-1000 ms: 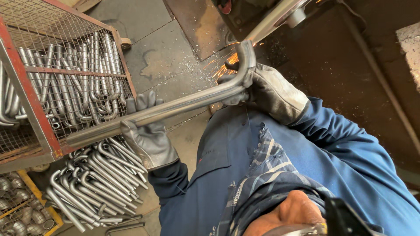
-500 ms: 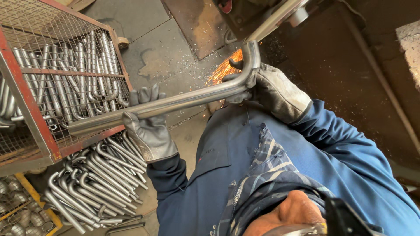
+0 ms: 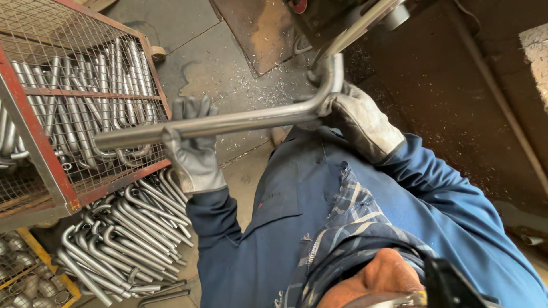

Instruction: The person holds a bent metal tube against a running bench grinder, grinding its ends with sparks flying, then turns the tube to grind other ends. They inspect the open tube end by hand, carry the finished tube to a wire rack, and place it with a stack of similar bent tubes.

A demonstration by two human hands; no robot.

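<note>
Both my gloved hands hold one long steel rod (image 3: 251, 120) with a hooked bend at its right end. My left hand (image 3: 194, 157), in a grey glove, grips the straight part near the rod's left end. My right hand (image 3: 359, 120), in a worn leather glove, is closed on the rod just below the bend (image 3: 334, 74). The bent end points up toward a dark machine (image 3: 319, 17) with a slanted steel bar. The rod's left end hangs in front of the red wire cage (image 3: 40, 142).
The cage holds several similar bent rods. More of them lie piled on the floor (image 3: 125, 228) below it. A yellow bin (image 3: 34, 251) with metal parts sits at the lower left. Metal shavings (image 3: 257, 85) litter the concrete floor. My blue jacket fills the lower right.
Both hands have lifted the rod, and its left end has come away from the cage's lower rail. The orange glow near the bend is gone.
</note>
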